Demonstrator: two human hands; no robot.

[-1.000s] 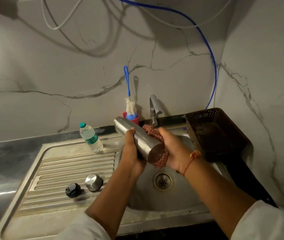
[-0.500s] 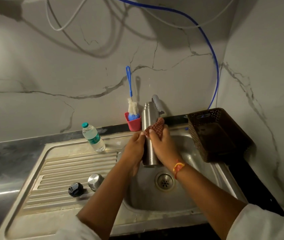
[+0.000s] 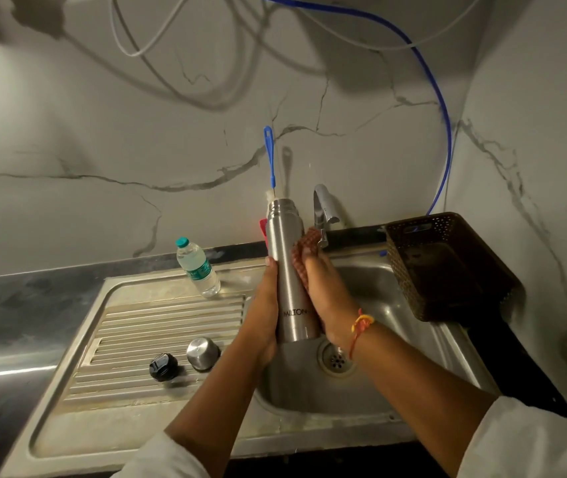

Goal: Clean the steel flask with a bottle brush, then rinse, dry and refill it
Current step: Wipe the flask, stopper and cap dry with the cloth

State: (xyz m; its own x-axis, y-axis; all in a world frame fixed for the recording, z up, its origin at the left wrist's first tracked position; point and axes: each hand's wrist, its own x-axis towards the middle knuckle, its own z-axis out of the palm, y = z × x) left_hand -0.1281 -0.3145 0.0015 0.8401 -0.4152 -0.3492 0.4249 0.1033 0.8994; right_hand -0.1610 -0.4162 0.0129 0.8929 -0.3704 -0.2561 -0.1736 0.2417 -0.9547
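head view: steel flask (image 3: 285, 267) hides bottle brush (image 3: 269, 157) bristles.

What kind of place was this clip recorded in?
Most likely a home kitchen sink area: a steel sink with a ribbed drainboard, a tap against a marble-look wall, and a brown plastic basket on the counter beside it.
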